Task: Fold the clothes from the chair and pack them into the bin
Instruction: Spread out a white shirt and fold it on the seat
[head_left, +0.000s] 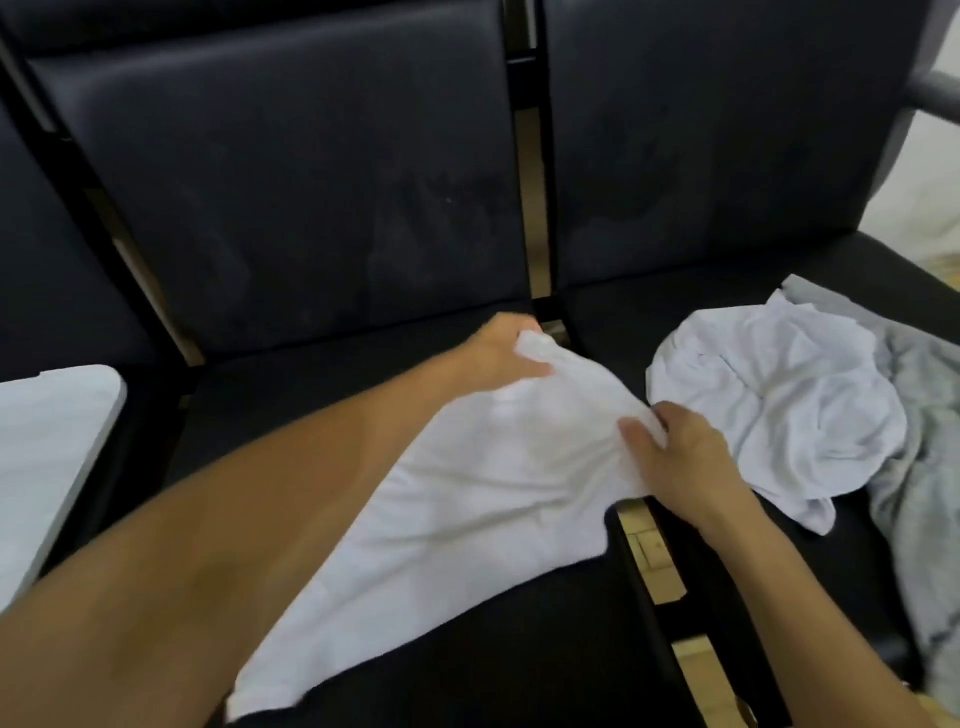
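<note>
**White tee spread out on the middle seat, both hands gripping it**

So there's a white shirt (467, 483) lying mostly flat across the black chair seat (291, 410), and it's pretty blurry, so take the fine detail with a grain of salt. The left hand (506, 353) is clamped on the far corner of the shirt, fabric bunched up inside the curled fingers, right near the back edge of that seat. The right hand (675, 452) is pinching the shirt's right edge, thumb on top of the cloth, right over the gap between that seat and the next one over.

On the neighbouring seat (779, 561), just right of the shirt, sits a crumpled white garment (779, 400), not touching either hand. A grey garment (924, 447) lies beside and partly under that pile, further right.

Off to the left of the shirt, on the far side of the seat, there's a pale rounded-corner thing (52, 447). Could be the bin or its lid, can't tell.
</note>
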